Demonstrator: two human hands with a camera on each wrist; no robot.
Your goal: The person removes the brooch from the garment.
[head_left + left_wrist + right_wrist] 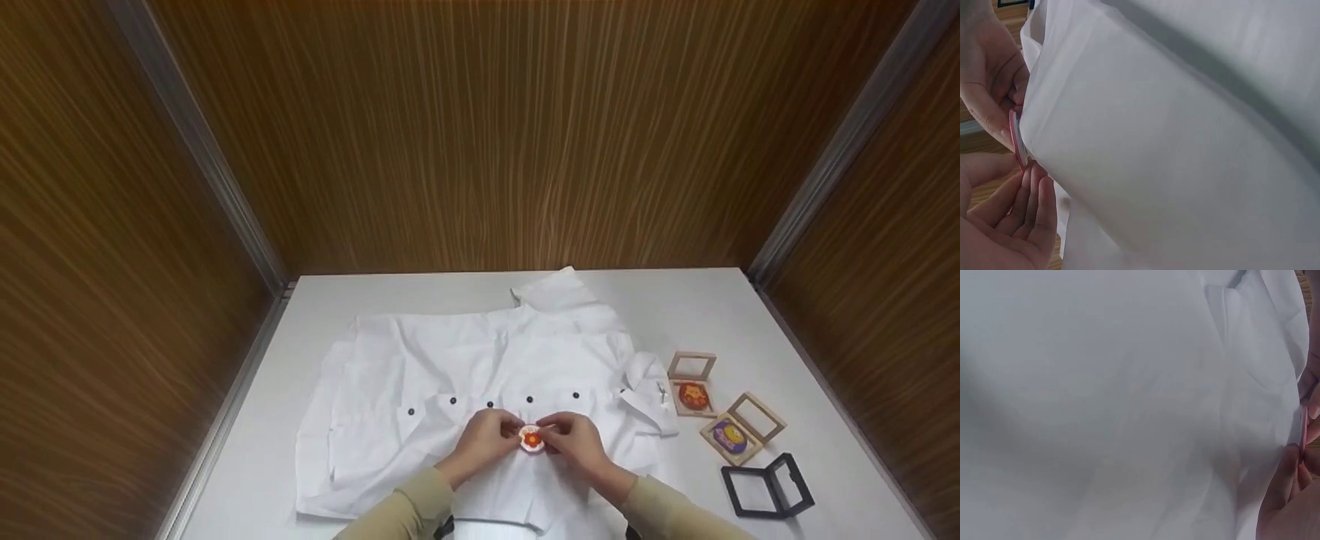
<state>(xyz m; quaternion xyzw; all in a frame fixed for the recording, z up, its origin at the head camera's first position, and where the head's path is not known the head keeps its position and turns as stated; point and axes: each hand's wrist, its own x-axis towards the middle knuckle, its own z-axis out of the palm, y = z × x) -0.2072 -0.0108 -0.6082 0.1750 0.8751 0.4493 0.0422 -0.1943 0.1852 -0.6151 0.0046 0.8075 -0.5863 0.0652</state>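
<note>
A white shirt (450, 352) with a row of dark buttons lies spread out, a raised fold of it near the front. At that fold, a round badge (532, 438) with a red flower on white sits between both hands. My left hand (486, 441) pinches the badge's left edge, and my right hand (576, 445) grips its right edge. Seen edge-on in the left wrist view, the badge (1018, 138) has a pink rim and lies right against the cloth. Its pink edge (1303, 430) also shows at the far right of the right wrist view. The badge's back is largely hidden.
On the right of the white table (697, 307) stand two open wooden cases, one holding an orange badge (694, 395), the other a purple and yellow badge (729, 436). Nearer lies an open black frame (768, 487). Wood-grain panels (480, 135) wall the table in.
</note>
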